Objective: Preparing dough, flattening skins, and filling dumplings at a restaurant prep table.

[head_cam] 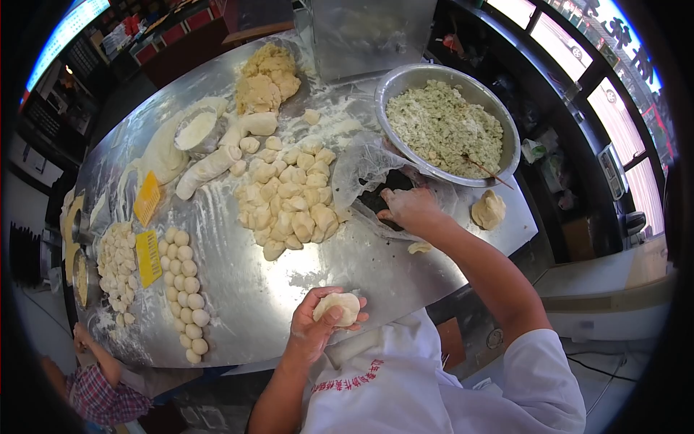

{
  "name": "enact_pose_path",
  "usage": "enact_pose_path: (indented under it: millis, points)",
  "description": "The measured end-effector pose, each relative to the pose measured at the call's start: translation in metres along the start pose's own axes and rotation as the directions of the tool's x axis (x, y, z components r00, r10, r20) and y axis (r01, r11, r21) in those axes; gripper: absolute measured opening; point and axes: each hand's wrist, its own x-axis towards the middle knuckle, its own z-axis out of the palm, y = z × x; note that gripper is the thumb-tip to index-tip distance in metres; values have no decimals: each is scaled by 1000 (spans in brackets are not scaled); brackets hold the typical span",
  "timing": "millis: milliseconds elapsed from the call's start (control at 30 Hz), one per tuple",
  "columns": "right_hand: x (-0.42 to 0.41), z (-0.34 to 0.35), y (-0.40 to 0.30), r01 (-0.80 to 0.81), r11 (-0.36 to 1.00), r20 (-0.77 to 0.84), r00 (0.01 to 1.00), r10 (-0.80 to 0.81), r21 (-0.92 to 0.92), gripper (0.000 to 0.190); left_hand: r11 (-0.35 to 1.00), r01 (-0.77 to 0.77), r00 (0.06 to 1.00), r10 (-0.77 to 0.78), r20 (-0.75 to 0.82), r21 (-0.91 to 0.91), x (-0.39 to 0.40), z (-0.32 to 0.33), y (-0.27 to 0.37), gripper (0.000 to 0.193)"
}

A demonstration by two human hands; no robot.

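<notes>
In my left hand (320, 323) lies a flattened round of pale dough (342, 309), with the thumb pressed on top of it. My right hand (407, 209) reaches into a clear plastic bag (355, 182) that holds a dark, almost black filling (374, 199). The fingertips are at the filling; whether they grip any of it is hard to tell. Left of the bag sits a heap of cut dough pieces (293, 198). A large metal basin (382, 111) of green, flour-dusted filling (444, 127) stands just beyond the bag.
Dough balls (184, 285) line the left of the steel table (238, 304), beside yellow scrapers (147, 257) and small dough pieces (116, 260). Farther back are dough rolls (209, 171), a flour bowl (198, 133) and a yellow dough mass (265, 81). A dough lump (489, 210) lies right; another person (103, 380) is lower left.
</notes>
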Motion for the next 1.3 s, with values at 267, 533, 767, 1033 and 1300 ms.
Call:
enact_pose_path:
  millis: [267, 533, 767, 1033, 1300]
  points:
    - [12, 19, 10, -21, 1000, 36, 999, 20, 14, 45, 996, 86, 996, -86, 21, -1, 16, 13, 16, 33]
    - [11, 16, -5, -4, 994, 55, 998, 10, -112, 28, 1000, -13, 1000, 13, 0, -11, 35, 30, 21, 34]
    - [11, 19, 11, -47, 999, 93, 994, 49, -16, 28, 984, 10, 999, -2, 43, -176, 65, 44, 21, 38]
    - [-29, -55, -10, -147, 675, -10, 975, 223, 723, 34, 845, 121, 992, -88, 88, -521, 137, 41, 0, 33]
    - [-56, -47, -39, 4, 783, -126, 988, 95, 622, 39, 853, 113, 992, -73, 99, -510, 167, 60, -17, 31]
